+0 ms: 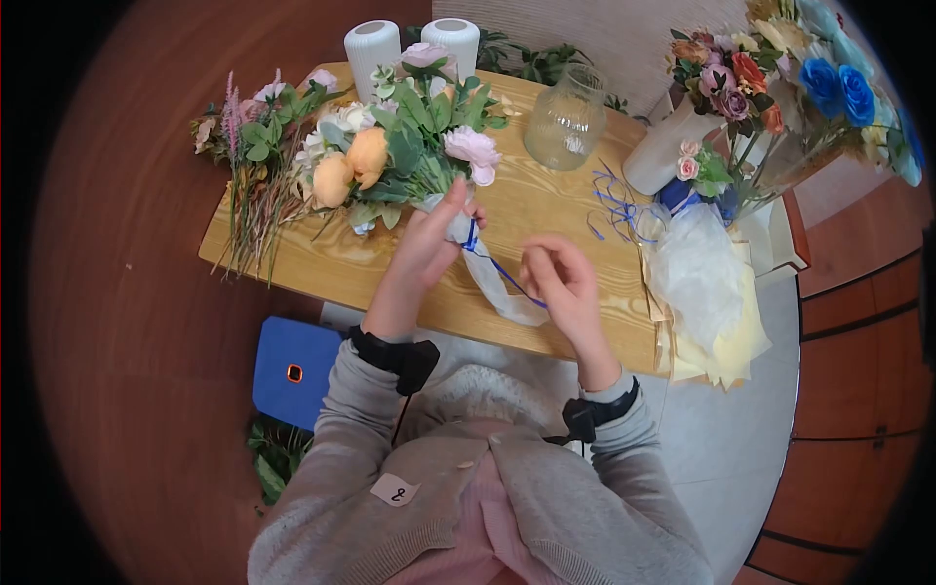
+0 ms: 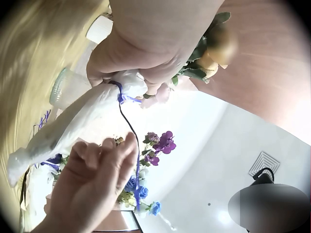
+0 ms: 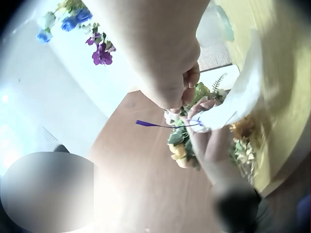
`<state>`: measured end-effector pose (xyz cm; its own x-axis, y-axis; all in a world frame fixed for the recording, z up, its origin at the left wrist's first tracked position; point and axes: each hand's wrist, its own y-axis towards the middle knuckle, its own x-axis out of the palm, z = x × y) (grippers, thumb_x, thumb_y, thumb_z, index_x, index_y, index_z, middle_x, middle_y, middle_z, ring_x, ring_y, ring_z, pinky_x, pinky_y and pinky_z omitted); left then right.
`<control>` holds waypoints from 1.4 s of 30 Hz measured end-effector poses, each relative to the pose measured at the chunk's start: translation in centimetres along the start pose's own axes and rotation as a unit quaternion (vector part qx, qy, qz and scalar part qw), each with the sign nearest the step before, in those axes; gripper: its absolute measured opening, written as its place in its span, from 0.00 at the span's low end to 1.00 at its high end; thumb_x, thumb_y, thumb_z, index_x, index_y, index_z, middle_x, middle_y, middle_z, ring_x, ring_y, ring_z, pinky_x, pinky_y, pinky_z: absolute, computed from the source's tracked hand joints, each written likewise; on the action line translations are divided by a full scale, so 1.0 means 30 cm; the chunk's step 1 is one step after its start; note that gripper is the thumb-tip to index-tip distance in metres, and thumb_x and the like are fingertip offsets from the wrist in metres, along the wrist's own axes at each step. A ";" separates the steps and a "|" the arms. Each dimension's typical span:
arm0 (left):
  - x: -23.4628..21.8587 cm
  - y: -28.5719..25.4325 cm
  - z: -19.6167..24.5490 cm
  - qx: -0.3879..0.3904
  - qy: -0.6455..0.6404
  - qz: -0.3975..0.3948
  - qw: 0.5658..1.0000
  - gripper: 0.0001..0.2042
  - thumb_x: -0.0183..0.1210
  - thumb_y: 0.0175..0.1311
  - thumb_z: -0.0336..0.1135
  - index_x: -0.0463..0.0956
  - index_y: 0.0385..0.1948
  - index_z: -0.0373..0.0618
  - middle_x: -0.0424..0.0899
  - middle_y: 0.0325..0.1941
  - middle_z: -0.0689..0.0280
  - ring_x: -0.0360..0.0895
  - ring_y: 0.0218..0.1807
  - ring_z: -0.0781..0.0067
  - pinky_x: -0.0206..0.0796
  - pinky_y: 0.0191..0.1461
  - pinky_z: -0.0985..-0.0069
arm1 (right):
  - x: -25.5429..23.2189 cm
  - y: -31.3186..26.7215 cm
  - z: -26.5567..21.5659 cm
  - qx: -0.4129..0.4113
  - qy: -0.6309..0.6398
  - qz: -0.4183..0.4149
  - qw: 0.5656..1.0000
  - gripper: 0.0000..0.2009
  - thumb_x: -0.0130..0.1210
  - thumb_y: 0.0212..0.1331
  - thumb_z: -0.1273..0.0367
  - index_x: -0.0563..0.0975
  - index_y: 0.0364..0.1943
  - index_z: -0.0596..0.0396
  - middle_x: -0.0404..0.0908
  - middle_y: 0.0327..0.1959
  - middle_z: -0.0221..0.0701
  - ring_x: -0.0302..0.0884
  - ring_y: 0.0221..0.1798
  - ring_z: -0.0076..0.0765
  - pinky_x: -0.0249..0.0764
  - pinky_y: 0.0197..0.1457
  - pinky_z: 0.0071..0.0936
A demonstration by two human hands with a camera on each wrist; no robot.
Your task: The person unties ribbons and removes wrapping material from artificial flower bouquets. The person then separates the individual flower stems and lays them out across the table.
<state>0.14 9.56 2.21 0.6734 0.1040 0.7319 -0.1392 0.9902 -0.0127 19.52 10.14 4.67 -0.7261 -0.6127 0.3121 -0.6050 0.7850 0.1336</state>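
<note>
My left hand grips a bouquet's stems at the white wrapping, over the table. Cream-orange flowers, a pale pink flower and green leaves spread above this hand. Around the wrapping is a narrow blue ribbon, knotted, with one long tail hanging loose toward my right hand. The white wrapping trails down past the knot. Just right of the bouquet, my right hand is raised with fingers loosely curled and nothing between them. In the left wrist view the ribbon tail passes right by its fingertips.
Loose flower stems lie at the table's left. Two white vases and a ribbed glass vase stand behind. Blue ribbon scraps, white and cream wrapping sheets and more flowers are at right. A blue stool stands below left.
</note>
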 end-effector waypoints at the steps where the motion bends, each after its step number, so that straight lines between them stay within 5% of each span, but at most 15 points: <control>1: 0.007 -0.006 -0.002 -0.013 -0.005 -0.007 1.000 0.12 0.54 0.65 0.44 0.69 0.34 0.45 0.70 0.26 0.71 0.71 0.33 0.77 0.66 0.38 0.78 | -0.003 0.035 0.011 -0.133 -0.219 0.010 0.967 0.04 0.52 0.60 0.73 0.76 0.35 0.57 0.74 0.25 0.31 0.73 0.30 0.28 0.69 0.32 0.23; 2: 0.012 -0.011 -0.005 -0.015 -0.004 -0.008 1.000 0.12 0.54 0.65 0.44 0.69 0.34 0.45 0.70 0.26 0.71 0.71 0.33 0.77 0.66 0.38 0.78 | -0.003 0.055 0.017 -0.257 -0.424 0.021 0.868 0.03 0.54 0.56 0.74 0.77 0.34 0.56 0.75 0.26 0.33 0.74 0.30 0.32 0.70 0.31 0.26; 6: 0.040 -0.024 -0.029 -0.029 0.032 -0.001 0.999 0.12 0.54 0.65 0.44 0.70 0.33 0.45 0.71 0.27 0.70 0.72 0.34 0.77 0.66 0.38 0.79 | 0.006 0.079 0.013 -0.231 -0.441 -0.036 0.866 0.05 0.56 0.51 0.76 0.78 0.32 0.54 0.75 0.30 0.35 0.75 0.34 0.40 0.71 0.35 0.31; 8: 0.042 -0.028 -0.036 -0.031 0.043 0.010 0.999 0.12 0.54 0.65 0.44 0.70 0.33 0.45 0.72 0.27 0.70 0.73 0.35 0.77 0.66 0.38 0.79 | -0.018 0.098 0.020 -0.302 -0.468 -0.092 0.825 0.04 0.57 0.51 0.76 0.77 0.31 0.54 0.75 0.31 0.35 0.75 0.35 0.42 0.72 0.37 0.33; 12: 0.023 -0.014 -0.054 -0.068 0.012 -0.018 0.997 0.13 0.52 0.65 0.46 0.69 0.34 0.44 0.71 0.27 0.70 0.73 0.36 0.75 0.66 0.41 0.76 | -0.066 0.096 0.061 -0.301 -0.423 -0.076 0.851 0.04 0.57 0.53 0.75 0.76 0.33 0.55 0.77 0.31 0.33 0.76 0.32 0.36 0.72 0.35 0.28; 14: 0.029 -0.010 -0.058 -0.096 -0.037 -0.035 0.994 0.14 0.51 0.66 0.47 0.69 0.34 0.45 0.71 0.28 0.71 0.73 0.38 0.73 0.66 0.43 0.75 | -0.095 0.070 0.123 -0.071 -0.139 0.001 0.988 0.05 0.55 0.56 0.74 0.74 0.36 0.55 0.78 0.31 0.29 0.77 0.31 0.29 0.71 0.34 0.23; 15: 0.042 -0.012 -0.057 -0.097 -0.089 -0.061 0.989 0.15 0.48 0.67 0.49 0.67 0.34 0.45 0.70 0.29 0.71 0.72 0.40 0.73 0.65 0.46 0.74 | -0.100 0.057 0.140 -0.073 -0.141 0.004 0.987 0.05 0.55 0.56 0.74 0.74 0.36 0.55 0.78 0.31 0.29 0.77 0.31 0.29 0.71 0.34 0.23; 16: 0.053 -0.011 -0.058 -0.099 -0.140 -0.087 0.981 0.15 0.46 0.68 0.50 0.66 0.35 0.46 0.69 0.31 0.71 0.70 0.42 0.72 0.65 0.49 0.72 | -0.085 0.046 0.143 0.031 0.036 0.025 0.999 0.05 0.54 0.57 0.74 0.74 0.38 0.56 0.78 0.31 0.27 0.76 0.30 0.26 0.71 0.33 0.21; 18: 0.047 0.003 -0.081 -0.063 -0.173 -0.098 0.978 0.16 0.44 0.68 0.50 0.65 0.40 0.45 0.69 0.32 0.71 0.69 0.44 0.70 0.63 0.52 0.71 | -0.056 0.015 0.139 0.233 0.307 0.107 0.916 0.07 0.53 0.59 0.73 0.73 0.40 0.56 0.75 0.30 0.25 0.71 0.29 0.22 0.69 0.33 0.19; 22: 0.017 0.044 -0.104 0.057 -0.157 -0.065 0.984 0.17 0.44 0.68 0.50 0.63 0.44 0.45 0.68 0.34 0.70 0.67 0.47 0.68 0.61 0.55 0.70 | -0.022 -0.058 0.182 0.214 0.512 -0.051 0.830 0.08 0.52 0.59 0.72 0.71 0.43 0.53 0.72 0.35 0.27 0.65 0.31 0.21 0.66 0.34 0.18; 28: -0.004 0.014 -0.100 0.061 0.028 0.002 0.998 0.12 0.50 0.67 0.44 0.67 0.39 0.44 0.67 0.30 0.70 0.69 0.39 0.73 0.64 0.49 0.73 | -0.133 -0.006 0.068 0.105 0.489 0.072 0.863 0.04 0.50 0.60 0.74 0.71 0.38 0.53 0.71 0.32 0.26 0.66 0.30 0.20 0.65 0.30 0.15; 32: -0.069 0.032 -0.052 0.029 0.005 -0.007 1.000 0.12 0.51 0.67 0.44 0.66 0.38 0.45 0.67 0.27 0.71 0.69 0.36 0.74 0.64 0.45 0.75 | -0.289 0.047 0.021 -0.002 0.401 0.080 0.913 0.02 0.50 0.60 0.75 0.71 0.36 0.53 0.72 0.31 0.26 0.67 0.30 0.21 0.65 0.29 0.14; 34: -0.059 0.023 -0.020 0.012 0.000 -0.003 1.000 0.12 0.51 0.66 0.44 0.66 0.37 0.45 0.67 0.27 0.71 0.69 0.36 0.75 0.64 0.45 0.76 | -0.404 0.096 0.004 -0.062 0.209 0.245 0.945 0.01 0.47 0.61 0.75 0.70 0.34 0.54 0.72 0.29 0.26 0.68 0.29 0.21 0.67 0.29 0.14; 40: -0.060 0.009 -0.022 -0.019 -0.002 0.003 1.000 0.11 0.53 0.66 0.43 0.67 0.37 0.45 0.68 0.26 0.70 0.69 0.34 0.75 0.65 0.41 0.76 | -0.721 0.262 0.049 -0.023 -0.089 0.322 0.942 0.06 0.51 0.60 0.70 0.71 0.37 0.59 0.77 0.31 0.31 0.74 0.32 0.19 0.71 0.35 0.13; 42: -0.063 0.004 -0.026 -0.036 0.009 -0.009 0.999 0.11 0.53 0.66 0.43 0.67 0.37 0.45 0.69 0.27 0.70 0.69 0.33 0.76 0.65 0.38 0.76 | -0.788 0.301 0.071 0.046 -0.175 0.313 0.932 0.13 0.56 0.55 0.69 0.72 0.43 0.61 0.80 0.37 0.40 0.78 0.41 0.31 0.74 0.42 0.21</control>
<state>-0.58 9.57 0.30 0.6878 0.0873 0.7206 -0.0744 0.9960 -0.0497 30.51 31.51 -3.49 -0.9987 -0.0426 -0.0266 -0.0409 0.9974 -0.0589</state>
